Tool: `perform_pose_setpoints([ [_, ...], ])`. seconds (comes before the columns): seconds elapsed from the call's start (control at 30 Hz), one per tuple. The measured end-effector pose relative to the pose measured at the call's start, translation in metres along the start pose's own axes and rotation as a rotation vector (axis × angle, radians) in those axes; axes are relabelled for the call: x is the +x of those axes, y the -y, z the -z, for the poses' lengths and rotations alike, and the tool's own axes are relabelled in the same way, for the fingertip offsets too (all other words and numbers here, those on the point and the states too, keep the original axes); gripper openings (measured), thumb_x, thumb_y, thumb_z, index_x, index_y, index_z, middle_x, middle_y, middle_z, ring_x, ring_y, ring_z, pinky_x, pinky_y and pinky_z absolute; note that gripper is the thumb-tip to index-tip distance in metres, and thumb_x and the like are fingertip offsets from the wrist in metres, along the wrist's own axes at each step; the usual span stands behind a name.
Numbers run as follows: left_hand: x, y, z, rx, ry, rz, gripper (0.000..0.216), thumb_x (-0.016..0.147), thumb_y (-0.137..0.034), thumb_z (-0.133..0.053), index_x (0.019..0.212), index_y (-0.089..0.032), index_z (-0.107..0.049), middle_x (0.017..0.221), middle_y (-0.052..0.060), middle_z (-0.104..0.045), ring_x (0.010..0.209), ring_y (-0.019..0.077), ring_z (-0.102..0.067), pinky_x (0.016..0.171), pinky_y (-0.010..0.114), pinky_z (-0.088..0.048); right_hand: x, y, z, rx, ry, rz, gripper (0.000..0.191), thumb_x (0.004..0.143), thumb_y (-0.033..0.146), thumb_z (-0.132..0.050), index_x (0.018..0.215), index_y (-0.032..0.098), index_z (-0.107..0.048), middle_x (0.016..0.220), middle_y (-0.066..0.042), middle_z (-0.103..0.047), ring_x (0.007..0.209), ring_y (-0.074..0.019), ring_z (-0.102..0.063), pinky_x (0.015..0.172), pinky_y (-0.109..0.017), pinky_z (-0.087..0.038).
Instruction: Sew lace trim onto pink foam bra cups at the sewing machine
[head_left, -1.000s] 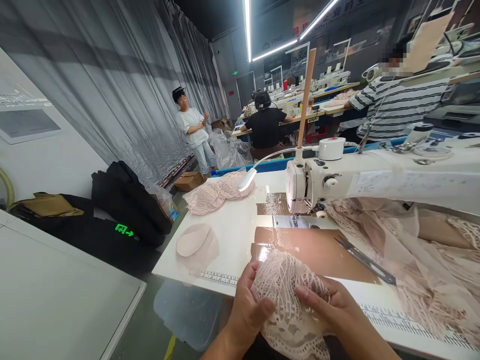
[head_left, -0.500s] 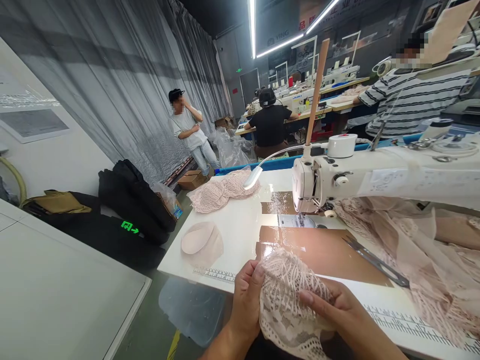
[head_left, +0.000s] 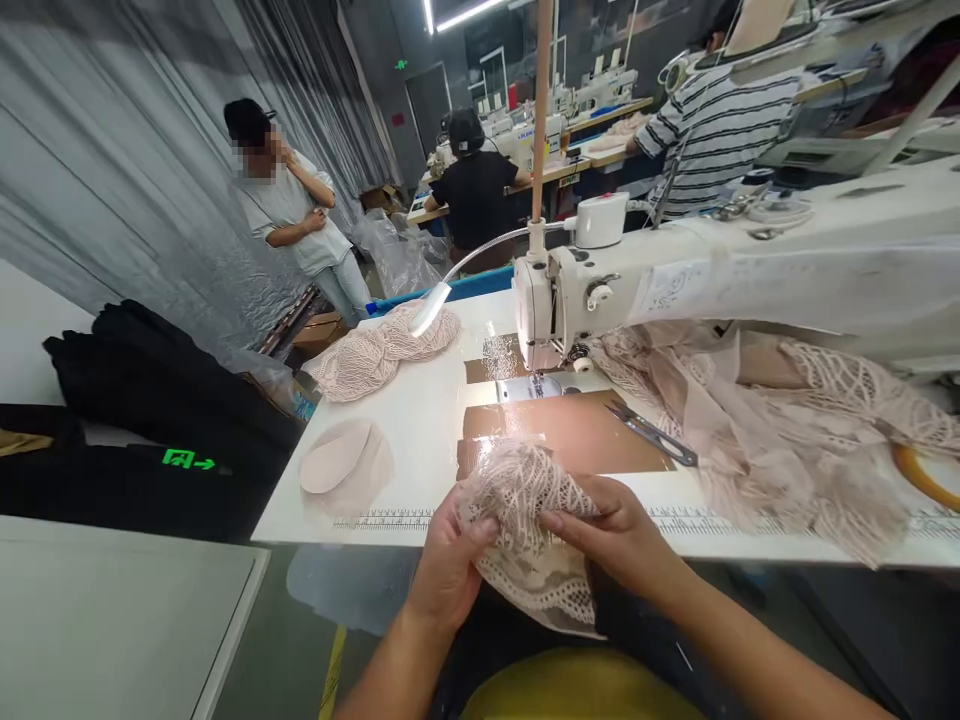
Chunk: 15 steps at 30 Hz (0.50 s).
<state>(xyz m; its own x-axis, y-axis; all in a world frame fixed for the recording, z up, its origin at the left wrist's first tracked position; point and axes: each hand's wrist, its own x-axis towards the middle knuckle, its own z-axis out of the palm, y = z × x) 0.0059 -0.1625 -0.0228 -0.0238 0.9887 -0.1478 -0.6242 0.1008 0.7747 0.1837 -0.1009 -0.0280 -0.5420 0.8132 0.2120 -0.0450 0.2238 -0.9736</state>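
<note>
A pale pink lace bra cup piece (head_left: 529, 520) is stretched between both hands at the table's front edge, its scalloped border hanging down. My left hand (head_left: 454, 550) is closed on its left side, thumb on top. At the right side my right hand (head_left: 615, 530) pinches it, thumb over the lace and fingers underneath. Just beyond lies the brown covering (head_left: 570, 430) on the sewing table. The sewing machine head (head_left: 544, 310) stands behind it, needle area lit. Thread snips (head_left: 652, 435) lie to the right on the brown covering.
Finished-looking lace cups (head_left: 382, 350) lie at the table's back left, with smooth oval cup pieces (head_left: 341, 465) nearer. A heap of lace and mesh (head_left: 795, 430) covers the right side. A lamp (head_left: 431, 308) bends over the table. Several people are beyond, one person (head_left: 292, 220) standing.
The view has swung right and down, so everything appears further left. Both hands keep hold of the lace piece, which looks more bunched at the top now.
</note>
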Motion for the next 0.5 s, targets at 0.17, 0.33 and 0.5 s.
perform_pose_setpoints([
  [0.17,-0.001,0.003,-0.003,0.033,-0.071,-0.085,0.041,0.070,-0.024,-0.075,0.107,-0.016,-0.058,0.096,0.007,-0.067,0.091,0.0224,-0.063,0.084,0.034,-0.048,0.000,0.003,0.001,0.109,0.113,-0.048,0.021,0.080,0.037,-0.065,0.079,0.015,-0.065,0.079,-0.003,-0.062,0.073,-0.0171,-0.055,0.068,-0.026,-0.046],
  [0.33,-0.002,0.003,-0.002,0.130,-0.043,-0.065,0.042,0.068,-0.022,-0.076,0.103,-0.016,-0.056,0.085,0.002,-0.063,0.076,0.0147,-0.060,0.071,0.025,-0.047,0.005,0.004,-0.005,0.359,-0.052,-0.238,0.042,0.080,0.049,-0.062,0.104,0.015,-0.064,0.085,-0.006,-0.066,0.079,-0.0208,-0.059,0.073,-0.032,-0.049],
  [0.5,-0.001,-0.005,0.009,-0.029,-0.030,-0.008,0.023,0.067,-0.022,-0.074,0.078,-0.016,-0.055,0.070,-0.001,-0.058,0.065,0.0106,-0.055,0.063,0.021,-0.046,0.004,0.006,-0.001,0.164,-0.118,-0.159,0.030,0.077,0.045,-0.067,0.078,0.015,-0.067,0.071,-0.002,-0.060,0.069,-0.0169,-0.054,0.066,-0.028,-0.046],
])
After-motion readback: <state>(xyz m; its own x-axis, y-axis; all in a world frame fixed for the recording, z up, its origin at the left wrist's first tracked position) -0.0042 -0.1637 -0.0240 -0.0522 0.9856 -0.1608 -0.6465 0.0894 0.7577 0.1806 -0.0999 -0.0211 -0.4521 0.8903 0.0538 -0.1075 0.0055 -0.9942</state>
